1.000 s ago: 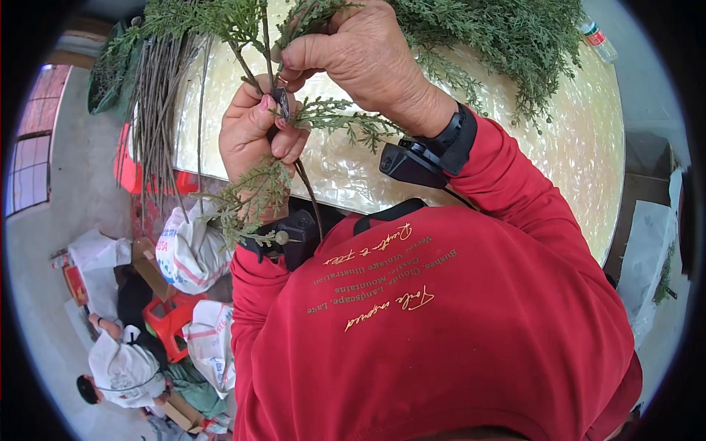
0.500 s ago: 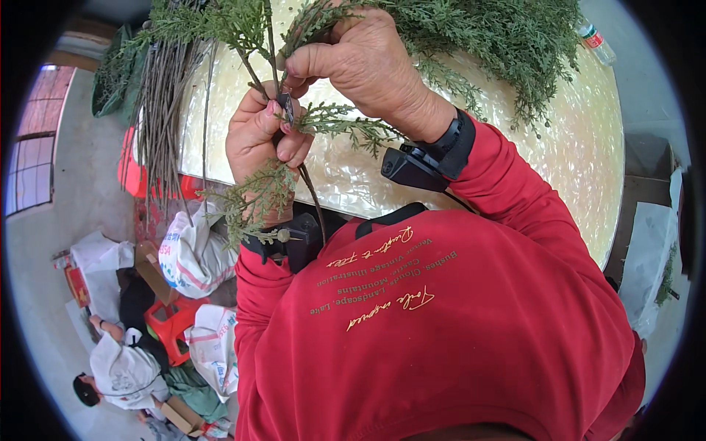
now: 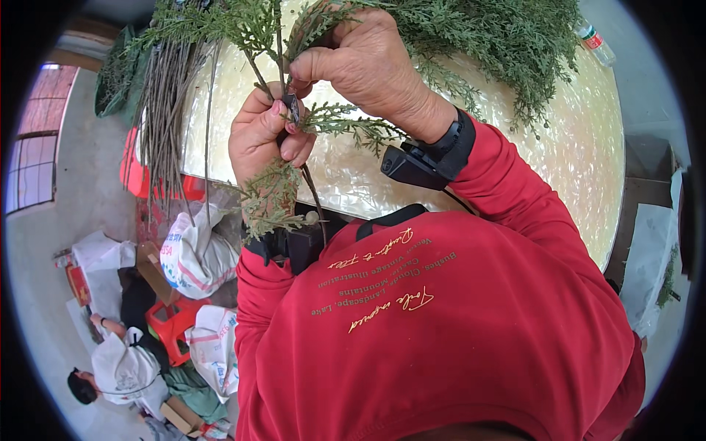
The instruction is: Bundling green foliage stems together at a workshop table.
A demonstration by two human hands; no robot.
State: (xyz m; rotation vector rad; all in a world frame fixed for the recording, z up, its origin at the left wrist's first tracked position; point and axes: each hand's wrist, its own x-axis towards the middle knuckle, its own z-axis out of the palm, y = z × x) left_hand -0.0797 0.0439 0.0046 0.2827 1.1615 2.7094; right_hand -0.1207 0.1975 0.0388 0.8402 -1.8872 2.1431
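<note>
My left hand [image 3: 257,140] is closed around the brown stem of a branching evergreen spray [image 3: 246,26], held upright over the near edge of the table. A small dark strip [image 3: 292,108] sits on the stem at my left thumb and fingertips. Just above, my right hand [image 3: 368,70] is closed on a leafy sprig [image 3: 312,29] beside the stem, thumb bent in against the fingers. Another green sprig [image 3: 353,125] sticks out to the right under my right wrist. A paler one [image 3: 272,198] hangs in front of my left wrist, and the stem's lower end runs down toward my chest.
A pile of green branches [image 3: 507,44] covers the back of the pearly table [image 3: 566,169]. Bare stems [image 3: 165,117] hang over its left edge. A plastic bottle [image 3: 596,44] lies back right. White sacks [image 3: 195,257], a red stool [image 3: 173,323] and a person [image 3: 125,367] are at lower left.
Both hands and the spray have shifted slightly to the right. The grips look the same. The person at lower left has moved their head a little.
</note>
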